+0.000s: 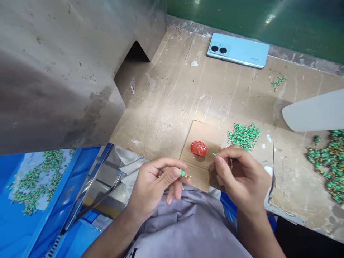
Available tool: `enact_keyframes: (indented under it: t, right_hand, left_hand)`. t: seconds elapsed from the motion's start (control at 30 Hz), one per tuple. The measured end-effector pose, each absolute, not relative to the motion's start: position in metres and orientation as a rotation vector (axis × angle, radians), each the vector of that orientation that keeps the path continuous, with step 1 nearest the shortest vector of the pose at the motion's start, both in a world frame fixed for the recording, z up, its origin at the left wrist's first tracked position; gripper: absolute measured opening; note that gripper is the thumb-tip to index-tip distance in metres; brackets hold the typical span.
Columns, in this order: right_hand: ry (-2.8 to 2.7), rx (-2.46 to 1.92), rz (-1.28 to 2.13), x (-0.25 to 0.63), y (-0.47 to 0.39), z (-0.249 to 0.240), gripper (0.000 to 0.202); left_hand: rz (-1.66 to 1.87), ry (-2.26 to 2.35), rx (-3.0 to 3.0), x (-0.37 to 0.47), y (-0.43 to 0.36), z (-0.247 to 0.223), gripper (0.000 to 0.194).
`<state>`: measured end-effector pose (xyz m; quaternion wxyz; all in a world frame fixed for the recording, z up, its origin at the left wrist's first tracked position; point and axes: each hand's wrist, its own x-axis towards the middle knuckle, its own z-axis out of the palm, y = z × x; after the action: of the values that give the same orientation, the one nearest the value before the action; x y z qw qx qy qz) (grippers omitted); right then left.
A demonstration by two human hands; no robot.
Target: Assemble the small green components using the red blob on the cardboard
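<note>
My left hand [154, 181] pinches a small green part with yellow ends [182, 172] between thumb and forefinger, its other fingers curled below. Across from it, my right hand [242, 177] has thumb and forefinger closed on a tiny green piece [214, 154], whose tip sticks out to the left. Between and just beyond the hands, a glossy red-orange blob of paste [199, 148] sits on a cardboard piece [197, 132]. A heap of small green pieces [244, 136] lies just past my right hand.
A larger pile of green and yellow pieces [333, 161] is at the right, under a white rounded panel [314, 111]. A light-blue phone [239, 50] lies at the back. A metal housing [67, 71] blocks the left, above a blue bin [13, 200] holding more pieces.
</note>
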<state>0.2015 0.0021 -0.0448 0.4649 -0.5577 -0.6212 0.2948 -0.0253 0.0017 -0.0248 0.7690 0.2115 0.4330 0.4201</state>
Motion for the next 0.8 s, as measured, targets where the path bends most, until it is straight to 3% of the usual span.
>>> enact_keyframes:
  t: [0.13,0.33,0.53,0.8]
  right_hand:
    - [-1.445,-1.3,0.958,0.195,-0.015,-0.029,0.016]
    - [-1.306,-1.201,1.308,0.183,-0.019,-0.013,0.011]
    - [-1.221,-1.204,1.391,0.182,-0.016,-0.015,0.011]
    - [-0.984,-1.231,1.475,0.173,-0.018,-0.016,0.023]
  left_hand:
    - [0.875,0.997,0.537,-0.023,-0.004,-0.02,0.011]
    - [0.896,1.056,0.689,-0.017,-0.004,-0.009,0.015]
    - [0.907,0.994,0.679,-0.019,-0.003,-0.016,0.023]
    - [0.92,0.907,0.524,-0.02,-0.001,-0.025,0.004]
